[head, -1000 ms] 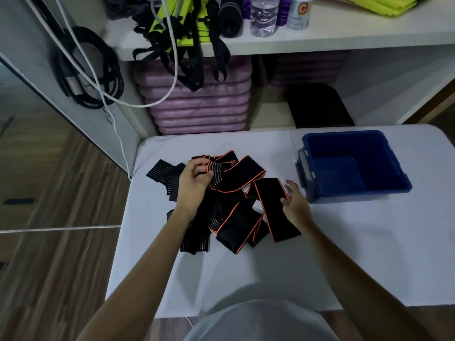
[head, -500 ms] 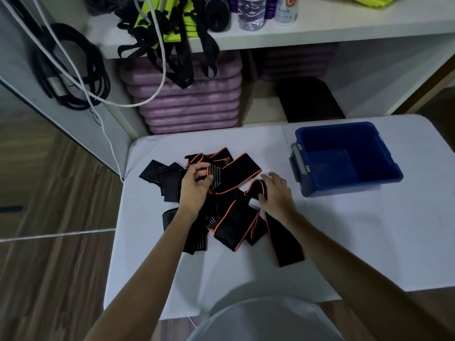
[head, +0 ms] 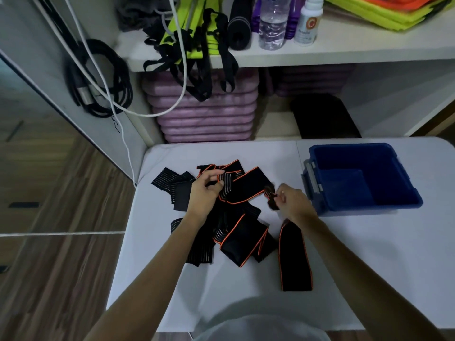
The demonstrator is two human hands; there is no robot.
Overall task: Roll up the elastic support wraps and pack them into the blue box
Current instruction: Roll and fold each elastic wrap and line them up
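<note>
A heap of black elastic wraps with orange edging point(head: 236, 225) lies tangled on the white table point(head: 369, 267). My left hand point(head: 205, 193) grips the striped end of one wrap at the top of the heap. My right hand point(head: 291, 200) pinches the end of another wrap, whose long black strip point(head: 294, 257) trails down the table toward me under my wrist. The blue box point(head: 364, 178) stands just right of my right hand, and nothing shows inside it.
Behind the table a shelf unit holds stacked purple mats point(head: 204, 112), black and yellow straps point(head: 192, 45), a water bottle point(head: 272, 20) and a white bottle point(head: 309, 20). Coiled black cable point(head: 98, 77) hangs at the left. Wooden floor lies left of the table.
My right hand has lifted one wrap's end out of the heap and moved right toward the box. The strip has stretched out along the table. My left hand stays on the heap.
</note>
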